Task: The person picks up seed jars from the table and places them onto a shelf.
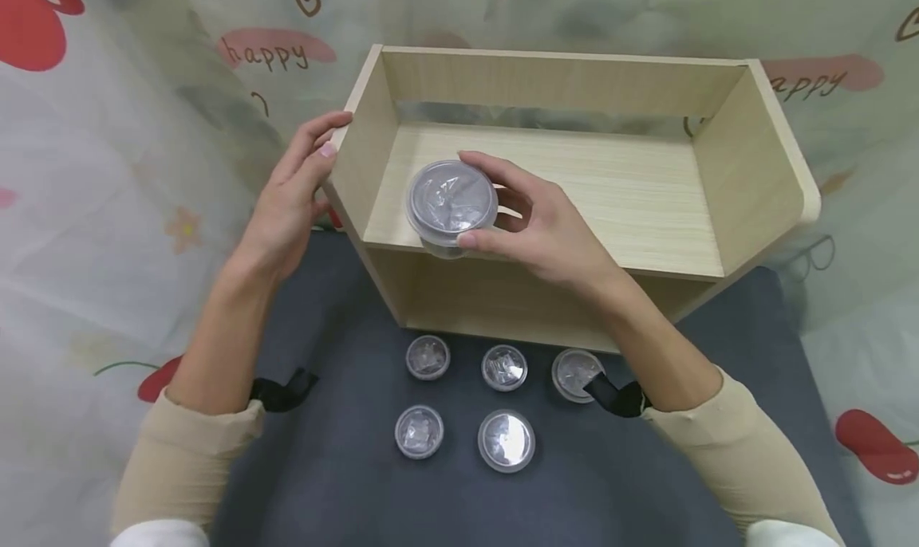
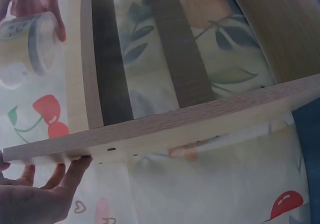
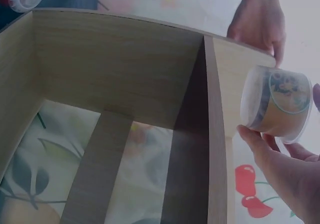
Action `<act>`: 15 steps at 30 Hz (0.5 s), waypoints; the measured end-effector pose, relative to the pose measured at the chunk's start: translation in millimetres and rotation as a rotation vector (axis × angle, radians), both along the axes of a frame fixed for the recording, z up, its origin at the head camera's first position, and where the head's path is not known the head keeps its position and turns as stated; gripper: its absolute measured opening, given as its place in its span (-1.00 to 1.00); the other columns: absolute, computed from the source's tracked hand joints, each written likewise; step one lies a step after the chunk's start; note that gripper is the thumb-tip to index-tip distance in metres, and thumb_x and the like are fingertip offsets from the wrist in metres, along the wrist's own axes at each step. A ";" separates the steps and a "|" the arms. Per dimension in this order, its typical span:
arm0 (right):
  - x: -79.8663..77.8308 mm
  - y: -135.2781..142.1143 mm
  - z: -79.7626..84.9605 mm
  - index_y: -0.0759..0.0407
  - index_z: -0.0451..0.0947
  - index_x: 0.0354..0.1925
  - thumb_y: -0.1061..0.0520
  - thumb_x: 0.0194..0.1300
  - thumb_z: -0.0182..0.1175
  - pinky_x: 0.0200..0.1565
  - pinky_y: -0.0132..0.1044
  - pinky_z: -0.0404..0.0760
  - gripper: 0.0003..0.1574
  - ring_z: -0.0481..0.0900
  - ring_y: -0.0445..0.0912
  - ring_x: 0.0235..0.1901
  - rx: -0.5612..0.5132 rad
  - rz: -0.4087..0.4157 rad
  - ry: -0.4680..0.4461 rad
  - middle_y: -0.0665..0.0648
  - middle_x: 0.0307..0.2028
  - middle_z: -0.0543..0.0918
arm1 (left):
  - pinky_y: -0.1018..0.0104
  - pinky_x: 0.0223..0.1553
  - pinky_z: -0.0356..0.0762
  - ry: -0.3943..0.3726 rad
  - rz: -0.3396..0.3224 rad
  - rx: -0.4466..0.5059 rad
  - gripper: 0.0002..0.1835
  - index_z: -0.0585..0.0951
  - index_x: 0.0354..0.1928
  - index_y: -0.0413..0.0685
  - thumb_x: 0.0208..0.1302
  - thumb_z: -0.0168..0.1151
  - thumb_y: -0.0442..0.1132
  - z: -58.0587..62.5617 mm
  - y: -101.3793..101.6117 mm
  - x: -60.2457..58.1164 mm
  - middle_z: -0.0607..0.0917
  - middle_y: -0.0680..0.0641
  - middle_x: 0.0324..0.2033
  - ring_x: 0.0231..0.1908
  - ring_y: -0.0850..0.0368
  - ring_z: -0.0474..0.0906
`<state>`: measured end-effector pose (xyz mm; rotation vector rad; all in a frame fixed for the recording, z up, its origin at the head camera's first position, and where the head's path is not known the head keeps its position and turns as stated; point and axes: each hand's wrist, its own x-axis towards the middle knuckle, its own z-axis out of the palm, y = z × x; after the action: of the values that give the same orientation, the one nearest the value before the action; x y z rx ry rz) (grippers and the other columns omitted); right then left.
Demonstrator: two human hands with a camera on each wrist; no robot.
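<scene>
A pale wooden two-tier shelf (image 1: 563, 156) stands tilted in the head view. My left hand (image 1: 290, 184) grips the edge of its left side panel; in the left wrist view the fingers (image 2: 75, 174) press against the panel's outer face. My right hand (image 1: 549, 220) holds a round clear plastic jar (image 1: 452, 200) with a clear lid, fingers and thumb on opposite sides. The jar is over the left part of the upper tier, apparently above the board. The right wrist view shows a printed label and light brown contents in the jar (image 3: 285, 104).
Several round lidded jars stand on the dark tabletop (image 1: 323, 467) before the shelf, among them a near left jar (image 1: 420, 432) and a larger-looking near jar (image 1: 506, 441). A black strap (image 1: 617, 395) partly covers the right jar (image 1: 574, 371). Printed curtain cloth (image 1: 179, 132) hangs around.
</scene>
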<state>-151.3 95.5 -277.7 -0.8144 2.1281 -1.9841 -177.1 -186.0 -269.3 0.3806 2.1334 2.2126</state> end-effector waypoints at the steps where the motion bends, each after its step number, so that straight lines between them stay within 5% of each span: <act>1: -3.0 -1.8 -0.1 0.14 0.33 0.42 0.35 0.10 0.45 0.15 -0.18 0.54 -0.05 0.52 0.00 0.14 0.003 -0.003 0.002 0.11 0.25 0.48 | 0.10 0.07 0.36 0.001 0.000 -0.003 -0.59 0.36 0.37 0.11 0.56 -0.08 -0.11 -0.4 0.3 0.0 0.32 -0.04 0.33 0.13 -0.02 0.38; 15: -32.1 -23.8 -7.6 0.21 0.32 0.41 0.37 0.10 0.44 0.18 -0.14 0.51 -0.06 0.56 0.00 0.13 -0.035 -0.024 -0.038 0.14 0.26 0.49 | 0.13 0.01 0.41 0.010 0.016 0.025 -0.60 0.37 0.36 0.09 0.56 -0.09 -0.13 -1.6 1.7 1.1 0.36 -0.04 0.30 0.09 0.00 0.41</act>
<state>-183.4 71.7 -285.3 -0.7539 2.0980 -2.0374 -176.0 -184.3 -270.9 0.3772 2.1236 2.2526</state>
